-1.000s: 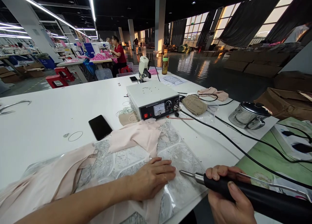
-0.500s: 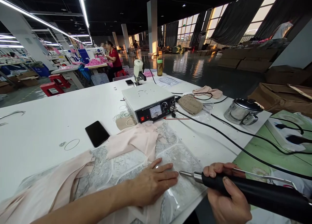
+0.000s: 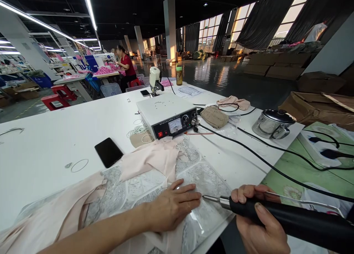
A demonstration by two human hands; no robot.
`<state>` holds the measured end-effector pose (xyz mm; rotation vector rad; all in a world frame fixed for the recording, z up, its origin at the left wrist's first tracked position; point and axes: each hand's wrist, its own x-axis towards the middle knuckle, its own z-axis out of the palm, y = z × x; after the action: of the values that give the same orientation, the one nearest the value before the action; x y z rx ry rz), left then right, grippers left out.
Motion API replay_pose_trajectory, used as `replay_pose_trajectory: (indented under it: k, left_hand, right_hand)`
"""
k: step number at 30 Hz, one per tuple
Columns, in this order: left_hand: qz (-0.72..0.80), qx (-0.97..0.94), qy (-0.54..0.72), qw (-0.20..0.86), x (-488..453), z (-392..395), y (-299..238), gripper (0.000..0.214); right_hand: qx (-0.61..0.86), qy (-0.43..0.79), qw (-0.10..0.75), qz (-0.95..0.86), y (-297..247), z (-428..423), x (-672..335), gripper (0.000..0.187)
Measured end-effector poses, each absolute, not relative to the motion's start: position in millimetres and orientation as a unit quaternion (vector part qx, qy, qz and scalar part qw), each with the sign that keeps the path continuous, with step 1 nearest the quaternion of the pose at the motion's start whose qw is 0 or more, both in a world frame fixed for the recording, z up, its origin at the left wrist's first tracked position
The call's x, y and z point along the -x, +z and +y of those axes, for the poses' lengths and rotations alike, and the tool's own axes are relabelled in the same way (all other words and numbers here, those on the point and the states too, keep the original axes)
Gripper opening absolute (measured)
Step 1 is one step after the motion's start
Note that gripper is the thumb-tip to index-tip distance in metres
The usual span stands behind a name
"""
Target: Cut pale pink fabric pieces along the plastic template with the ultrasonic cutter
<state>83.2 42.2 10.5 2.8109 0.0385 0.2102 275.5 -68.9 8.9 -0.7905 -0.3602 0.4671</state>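
Observation:
My left hand (image 3: 175, 206) lies flat with its fingers stretched out, pressing on a clear plastic template sheet (image 3: 204, 176) that has curved outlines on it. My right hand (image 3: 258, 217) is wrapped round a black handheld ultrasonic tool (image 3: 290, 221). Its thin metal tip points left, just short of my left fingertips and close over the sheet. Pale pink fabric pieces (image 3: 153, 158) lie on the sheet beyond my left hand, and more strips are heaped at the left under my forearm.
A control box (image 3: 174, 127) with a dial stands behind the sheet; a black cable (image 3: 249, 150) runs from it to the right. Around it are a phone (image 3: 108, 152), a brown pattern piece (image 3: 215, 117), a lidded glass mug (image 3: 272, 123) and a bottle (image 3: 179, 76). A co-worker (image 3: 127, 66) sits farther back.
The camera view has shifted slightly, moving the background a little left. Both hands and the tool stay almost in place, the tip still by my left fingertips.

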Motion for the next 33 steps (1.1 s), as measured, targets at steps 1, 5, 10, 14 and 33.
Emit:
replay_pose_trajectory:
  k: [1, 5, 10, 14, 33]
  left_hand:
    - [0.013, -0.984, 0.074, 0.160, -83.5, 42.3, 11.1, 0.035]
    - [0.008, -0.985, 0.085, 0.149, -83.9, 42.7, 10.7, 0.034]
    - [0.004, -0.986, 0.109, 0.128, -83.1, 42.6, 5.3, 0.034]
    - [0.001, -0.985, 0.122, 0.121, -82.5, 41.9, 3.6, 0.033]
    - [0.012, -0.982, 0.125, 0.141, -83.7, 41.8, 1.5, 0.036]
  right_hand:
    - [0.381, 0.227, 0.879, -0.174, 8.7, -68.5, -275.0, 0.018]
    - [0.384, 0.229, 0.877, -0.175, 6.9, -67.4, -274.1, 0.020]
    - [0.385, 0.223, 0.879, -0.174, 7.4, -68.3, -274.4, 0.019]
    - [0.386, 0.219, 0.880, -0.170, 10.3, -70.7, -275.3, 0.019]
    - [0.398, 0.226, 0.869, -0.187, 10.7, -72.7, -274.4, 0.016]
